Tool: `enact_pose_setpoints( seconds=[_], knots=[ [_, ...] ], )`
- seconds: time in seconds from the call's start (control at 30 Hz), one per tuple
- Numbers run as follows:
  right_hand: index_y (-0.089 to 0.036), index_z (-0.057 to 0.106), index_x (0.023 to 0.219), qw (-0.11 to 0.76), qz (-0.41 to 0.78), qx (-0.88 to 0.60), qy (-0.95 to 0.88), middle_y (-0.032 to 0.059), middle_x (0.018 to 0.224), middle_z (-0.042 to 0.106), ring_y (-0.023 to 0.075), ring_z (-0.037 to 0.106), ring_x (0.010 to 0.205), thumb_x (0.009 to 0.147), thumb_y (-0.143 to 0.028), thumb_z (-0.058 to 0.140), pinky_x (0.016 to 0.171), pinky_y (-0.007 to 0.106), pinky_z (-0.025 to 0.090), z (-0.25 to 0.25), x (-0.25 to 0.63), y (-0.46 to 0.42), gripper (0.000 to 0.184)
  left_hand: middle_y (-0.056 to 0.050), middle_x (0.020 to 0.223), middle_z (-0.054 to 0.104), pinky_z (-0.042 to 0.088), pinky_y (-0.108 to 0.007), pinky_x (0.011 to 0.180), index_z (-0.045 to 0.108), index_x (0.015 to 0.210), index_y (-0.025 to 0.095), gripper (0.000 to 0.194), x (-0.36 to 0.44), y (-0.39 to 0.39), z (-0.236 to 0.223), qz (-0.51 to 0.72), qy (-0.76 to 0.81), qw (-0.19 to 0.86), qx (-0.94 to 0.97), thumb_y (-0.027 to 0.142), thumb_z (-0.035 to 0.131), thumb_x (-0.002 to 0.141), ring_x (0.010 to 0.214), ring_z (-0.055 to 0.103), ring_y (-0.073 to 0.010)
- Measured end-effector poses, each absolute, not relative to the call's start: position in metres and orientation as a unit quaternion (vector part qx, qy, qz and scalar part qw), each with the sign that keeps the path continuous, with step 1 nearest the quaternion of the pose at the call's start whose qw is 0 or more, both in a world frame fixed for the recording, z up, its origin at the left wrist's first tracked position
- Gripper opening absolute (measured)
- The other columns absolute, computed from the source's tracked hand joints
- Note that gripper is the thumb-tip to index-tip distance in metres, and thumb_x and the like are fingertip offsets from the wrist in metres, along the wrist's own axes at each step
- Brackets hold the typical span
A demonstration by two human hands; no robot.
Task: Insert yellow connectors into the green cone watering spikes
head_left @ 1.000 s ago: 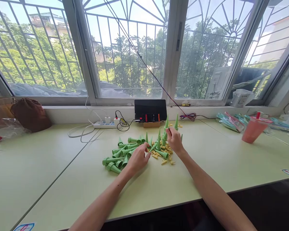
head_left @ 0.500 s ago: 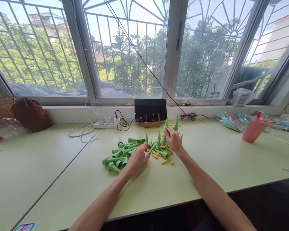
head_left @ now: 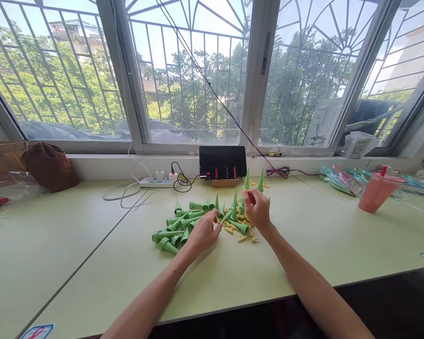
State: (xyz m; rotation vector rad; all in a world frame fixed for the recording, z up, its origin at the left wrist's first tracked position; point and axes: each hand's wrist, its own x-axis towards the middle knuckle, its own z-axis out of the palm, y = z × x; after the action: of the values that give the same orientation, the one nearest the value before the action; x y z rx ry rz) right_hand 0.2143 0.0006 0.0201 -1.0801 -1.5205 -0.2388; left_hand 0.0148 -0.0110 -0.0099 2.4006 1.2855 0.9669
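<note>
Tabletop [head_left: 102,282] lies beneath the left hand [head_left: 204,231], fingers loosely parted, and the right hand [head_left: 258,209], fingertips drawn together, contents unclear. Green cones [head_left: 167,234] heap beside the left; yellow pegs [head_left: 242,238] lie between both, probably for easy reach.

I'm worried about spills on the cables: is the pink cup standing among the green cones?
No, the pink cup stands off to the right, well apart from the green cones.
</note>
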Motion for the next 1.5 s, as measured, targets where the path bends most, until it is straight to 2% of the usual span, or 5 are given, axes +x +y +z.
enact_pose_setpoints(
  seconds=[0.13,0.3,0.47,1.1,1.5],
  knots=[
    [-0.019,0.048,0.061,0.441,-0.073,-0.440,-0.779,-0.0014,0.056,0.048,0.0112,0.041,0.052,0.092,-0.031,0.043,0.056,0.023,0.032,0.019,0.205,-0.007,0.033,-0.003,0.085,0.061,0.045,-0.030,0.066,0.054,0.100,0.019,0.019,0.015,-0.011,-0.009,0.342,0.439,0.125,0.822,0.025,0.051,0.083,0.067,0.057,-0.0160],
    [-0.018,0.059,0.067,0.256,-0.043,-0.478,-0.839,0.0009,0.060,0.059,0.0121,0.051,0.055,0.087,-0.025,0.051,0.057,0.023,0.030,0.016,0.199,-0.010,0.023,-0.003,0.084,0.061,0.045,-0.030,0.066,0.054,0.098,0.019,0.017,0.015,-0.011,-0.008,0.341,0.442,0.120,0.821,0.025,0.051,0.083,0.065,0.057,-0.0155],
    [-0.018,0.064,0.070,0.165,-0.064,-0.524,-0.833,0.0055,0.066,0.064,0.0169,0.058,0.062,0.083,-0.024,0.056,0.056,0.025,0.030,0.013,0.202,-0.007,0.017,-0.004,0.084,0.061,0.045,-0.030,0.066,0.054,0.098,0.018,0.017,0.015,-0.012,-0.007,0.341,0.442,0.120,0.821,0.024,0.049,0.084,0.068,0.058,-0.0166],
    [-0.018,0.061,0.061,0.124,-0.070,-0.537,-0.831,0.0068,0.066,0.063,0.0188,0.059,0.063,0.075,-0.019,0.062,0.054,0.026,0.035,0.006,0.201,-0.002,0.015,-0.003,0.083,0.059,0.044,-0.028,0.065,0.054,0.089,0.019,0.009,0.015,-0.010,-0.011,0.330,0.438,0.105,0.830,0.024,0.049,0.084,0.068,0.057,-0.0158],
    [-0.016,0.067,0.075,0.077,-0.058,-0.559,-0.824,0.0110,0.079,0.068,0.0210,0.063,0.074,0.080,-0.024,0.057,0.061,0.026,0.039,0.011,0.197,-0.005,0.014,-0.002,0.082,0.058,0.043,-0.028,0.064,0.053,0.086,0.019,0.006,0.016,-0.011,-0.010,0.323,0.438,0.105,0.832,0.023,0.048,0.083,0.069,0.056,-0.0158]
  ],
)
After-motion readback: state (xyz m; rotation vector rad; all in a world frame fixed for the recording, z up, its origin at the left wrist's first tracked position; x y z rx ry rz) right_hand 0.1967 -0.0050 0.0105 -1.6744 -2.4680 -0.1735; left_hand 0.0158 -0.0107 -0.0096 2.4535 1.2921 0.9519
